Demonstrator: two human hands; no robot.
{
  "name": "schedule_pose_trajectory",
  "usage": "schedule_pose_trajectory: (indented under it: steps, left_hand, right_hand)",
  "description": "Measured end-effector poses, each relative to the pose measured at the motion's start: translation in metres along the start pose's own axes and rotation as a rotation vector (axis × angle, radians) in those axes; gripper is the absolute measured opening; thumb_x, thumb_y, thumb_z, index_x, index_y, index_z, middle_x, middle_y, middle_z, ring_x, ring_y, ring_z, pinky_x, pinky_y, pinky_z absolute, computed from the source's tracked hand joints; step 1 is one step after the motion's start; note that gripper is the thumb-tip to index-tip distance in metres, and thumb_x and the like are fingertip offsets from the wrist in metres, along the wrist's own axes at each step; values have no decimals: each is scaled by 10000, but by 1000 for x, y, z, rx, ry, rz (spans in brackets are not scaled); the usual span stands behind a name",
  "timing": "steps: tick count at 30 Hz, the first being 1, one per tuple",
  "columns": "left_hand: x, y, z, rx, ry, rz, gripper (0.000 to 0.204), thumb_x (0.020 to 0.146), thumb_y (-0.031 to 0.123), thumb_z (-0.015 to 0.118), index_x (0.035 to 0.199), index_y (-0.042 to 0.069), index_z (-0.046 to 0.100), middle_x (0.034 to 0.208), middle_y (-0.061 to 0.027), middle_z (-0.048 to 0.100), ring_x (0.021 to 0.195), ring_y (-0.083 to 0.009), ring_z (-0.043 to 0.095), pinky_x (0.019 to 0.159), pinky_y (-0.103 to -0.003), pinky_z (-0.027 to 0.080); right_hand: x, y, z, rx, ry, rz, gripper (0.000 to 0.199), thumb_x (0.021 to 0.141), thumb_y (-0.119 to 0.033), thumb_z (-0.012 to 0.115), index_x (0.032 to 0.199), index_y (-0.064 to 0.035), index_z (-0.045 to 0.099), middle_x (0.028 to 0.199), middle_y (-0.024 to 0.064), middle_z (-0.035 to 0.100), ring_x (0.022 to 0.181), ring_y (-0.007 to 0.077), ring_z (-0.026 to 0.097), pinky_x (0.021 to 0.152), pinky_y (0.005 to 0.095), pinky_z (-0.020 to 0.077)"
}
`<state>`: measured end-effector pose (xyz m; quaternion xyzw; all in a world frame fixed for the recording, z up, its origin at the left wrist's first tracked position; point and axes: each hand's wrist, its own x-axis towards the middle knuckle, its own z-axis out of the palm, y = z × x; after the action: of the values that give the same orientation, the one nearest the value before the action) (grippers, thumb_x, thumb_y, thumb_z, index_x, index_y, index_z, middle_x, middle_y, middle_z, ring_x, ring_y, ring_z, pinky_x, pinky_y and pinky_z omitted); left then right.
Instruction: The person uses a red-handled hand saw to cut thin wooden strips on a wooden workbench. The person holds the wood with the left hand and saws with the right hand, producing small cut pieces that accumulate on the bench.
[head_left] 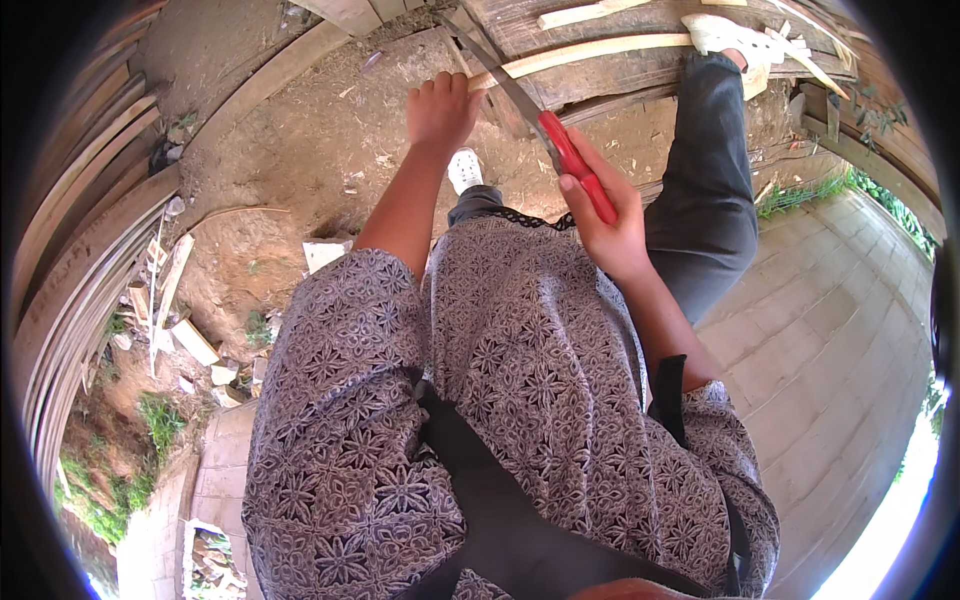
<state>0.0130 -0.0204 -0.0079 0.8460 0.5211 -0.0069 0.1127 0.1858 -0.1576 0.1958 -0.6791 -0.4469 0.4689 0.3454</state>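
Note:
My right hand point(612, 225) is closed around the red handle of a knife point(572, 160) whose long grey blade runs up and left. The blade meets a pale wooden strip point(590, 50) that lies across weathered planks at the top. My left hand point(440, 108) grips the near end of that strip, fingers curled over it, just left of the blade. My patterned grey top fills the lower middle, and my dark-trousered right leg rises to a white shoe point(728, 36) resting on the planks.
Bare earth point(300, 150) lies to the left, with my other white shoe point(464, 168) on it. Stacked boards point(80, 230) curve along the left rim, with wood offcuts point(190, 340) beside them. A paved surface point(840, 330) spreads on the right, edged with green weeds.

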Motion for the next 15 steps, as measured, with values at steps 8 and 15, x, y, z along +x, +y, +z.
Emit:
schedule_pose_trajectory:
  steps: [8, 15]
  left_hand:
    - [11, -18, 3, 60, -70, 75, 436, 1015, 509, 480, 1023, 80, 559, 918, -105, 681, 767, -288, 719, 634, -423, 585]
    - [20, -39, 5, 94, -115, 60, 457, 1022, 526, 458, 1027, 80, 552, 907, -103, 692, 786, -295, 725, 652, -423, 592]
  right_hand:
    - [-12, -4, 7, 8, 28, -28, 515, 964, -78, 639, 1449, 11, 490, 1302, 217, 649, 1190, 195, 623, 990, 302, 470]
    - [-55, -35, -1, -77, -8, 48, 523, 945, -31, 620, 1450, 11, 489, 1264, 234, 661, 1150, 174, 641, 953, 282, 478]
